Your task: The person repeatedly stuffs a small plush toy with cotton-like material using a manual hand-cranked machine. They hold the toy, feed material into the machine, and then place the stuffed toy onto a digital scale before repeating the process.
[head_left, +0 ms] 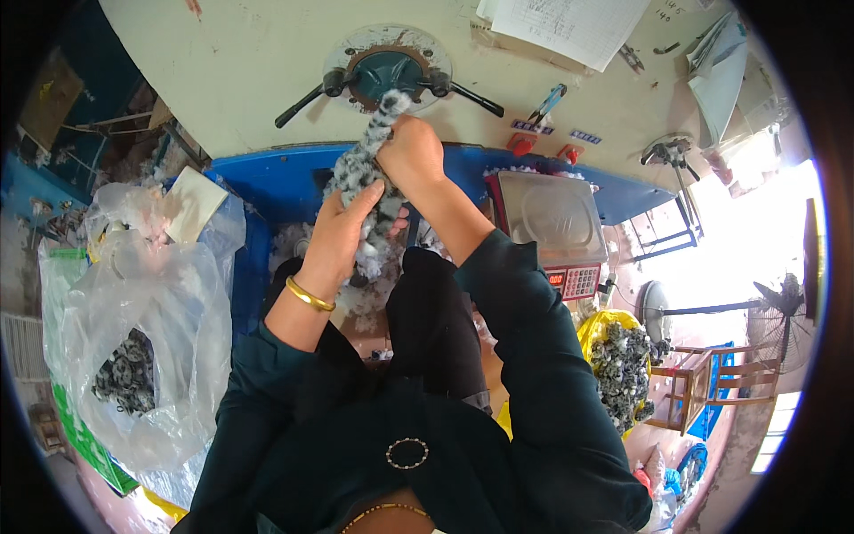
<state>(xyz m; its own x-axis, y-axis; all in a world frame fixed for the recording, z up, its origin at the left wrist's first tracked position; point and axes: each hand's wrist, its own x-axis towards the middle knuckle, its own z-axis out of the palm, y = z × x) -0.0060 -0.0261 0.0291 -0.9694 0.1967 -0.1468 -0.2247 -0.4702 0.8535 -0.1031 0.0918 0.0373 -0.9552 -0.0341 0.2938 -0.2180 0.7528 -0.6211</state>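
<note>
A fluffy grey, white and black plush toy point(354, 167) is held upright over my lap, below the front edge of the table. Its striped tail-like end points up and away from me. My left hand point(342, 233) grips its lower part, with the thumb on the front and fingertips showing on the far side. My right hand point(414, 156) is closed against the toy's upper right side; its fingertips are hidden. Just beyond the tail end is a round metal fitting point(389, 76) set in the table, with a black lever handle on each side.
On the table point(222, 53) lie papers point(569, 27) and blue-handled pliers point(547, 102), near red switches point(523, 142). A digital scale point(550, 227) stands at right, above a yellow bag of grey plush pieces point(620, 369). A large clear plastic bag point(133, 311) with dark plush pieces stands at left.
</note>
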